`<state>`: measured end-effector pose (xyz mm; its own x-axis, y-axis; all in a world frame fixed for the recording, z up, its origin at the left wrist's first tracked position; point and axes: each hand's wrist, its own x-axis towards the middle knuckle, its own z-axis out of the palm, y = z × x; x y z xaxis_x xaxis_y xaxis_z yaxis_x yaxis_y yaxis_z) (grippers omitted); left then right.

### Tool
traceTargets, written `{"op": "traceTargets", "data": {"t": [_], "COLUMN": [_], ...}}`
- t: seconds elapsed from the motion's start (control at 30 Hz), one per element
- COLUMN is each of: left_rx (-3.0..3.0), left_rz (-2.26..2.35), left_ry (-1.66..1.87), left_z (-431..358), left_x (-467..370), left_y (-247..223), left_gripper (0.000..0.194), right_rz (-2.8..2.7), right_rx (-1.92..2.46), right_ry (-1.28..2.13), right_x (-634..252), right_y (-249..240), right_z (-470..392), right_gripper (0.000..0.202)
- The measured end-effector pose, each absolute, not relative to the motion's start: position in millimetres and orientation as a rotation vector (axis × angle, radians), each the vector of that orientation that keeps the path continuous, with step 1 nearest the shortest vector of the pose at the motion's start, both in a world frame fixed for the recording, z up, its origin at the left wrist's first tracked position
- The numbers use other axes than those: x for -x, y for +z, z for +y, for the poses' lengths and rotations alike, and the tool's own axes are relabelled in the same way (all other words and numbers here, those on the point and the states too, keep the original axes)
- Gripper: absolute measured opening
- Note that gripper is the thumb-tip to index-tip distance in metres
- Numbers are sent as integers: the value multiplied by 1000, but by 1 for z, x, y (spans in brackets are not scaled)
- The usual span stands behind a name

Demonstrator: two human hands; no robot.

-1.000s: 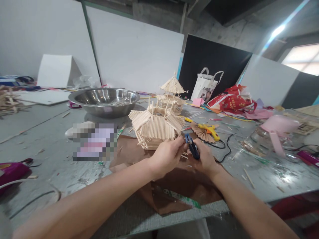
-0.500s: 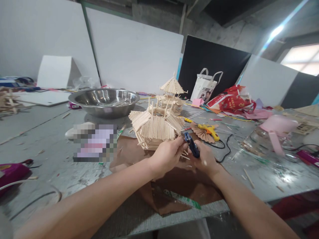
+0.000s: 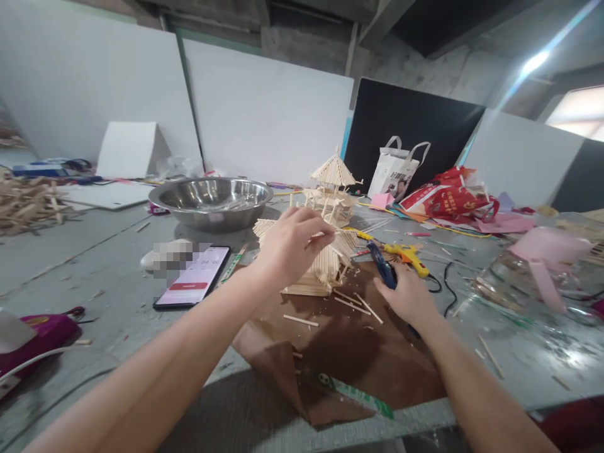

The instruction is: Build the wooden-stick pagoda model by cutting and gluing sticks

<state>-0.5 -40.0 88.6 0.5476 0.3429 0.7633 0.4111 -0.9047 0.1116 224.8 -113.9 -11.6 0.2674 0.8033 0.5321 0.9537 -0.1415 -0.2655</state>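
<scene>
My left hand (image 3: 295, 245) is over the roof of a small pavilion model (image 3: 325, 267) built of thin wooden sticks, hiding much of it. Its fingers are pinched together; whatever they hold is too small to make out. To the right of the model, my right hand (image 3: 413, 292) is closed round blue-handled pliers (image 3: 383, 267), pointing up and away. Under the model lies a brown sheet (image 3: 358, 358), with several loose sticks (image 3: 302, 321) and small offcuts on it. A taller finished-looking stick pavilion (image 3: 334, 173) stands behind.
A yellow glue gun (image 3: 408, 257) lies beyond my right hand. A steel basin (image 3: 212, 217) and a phone (image 3: 193, 280) are on the left. At right stand a clear jug with a pink lid (image 3: 523, 270) and, farther back, a red bag (image 3: 450, 195). A stick pile (image 3: 28, 201) lies far left.
My left hand has moved up from the model's right corner to above its roof. My right hand has drawn the pliers away to the right. The view has shifted slightly.
</scene>
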Motion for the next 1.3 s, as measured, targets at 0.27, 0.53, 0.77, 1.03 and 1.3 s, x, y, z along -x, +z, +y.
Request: {"op": "traceTargets", "data": {"t": [0.27,0.53,0.77,1.03,1.3], "left_rx": [2531,2553,2555,2543,2684], "left_rz": [-637,-648,-608,-598,-532], "left_ry": [-1040,-966,-942,-974,-1178], "left_z": [11,27,33,36,40], "left_x": [0,-3,-5,-3,0], "left_y": [106,105,102,99,90], "left_gripper": [14,14,15,19,18], "right_rz": [-1749,-1941,-2004,-1898,-1942], "right_rx": [2160,2164,1986,1571,1446], "right_ry": [-245,-96,-153,-288,2], "right_x": [-225,-220,-220,-178,-150], "right_y": [-16,-24,-5,87,101], "right_z": [-117,-117,-117,-86,-22], "right_gripper": [45,45,49,27,18]}}
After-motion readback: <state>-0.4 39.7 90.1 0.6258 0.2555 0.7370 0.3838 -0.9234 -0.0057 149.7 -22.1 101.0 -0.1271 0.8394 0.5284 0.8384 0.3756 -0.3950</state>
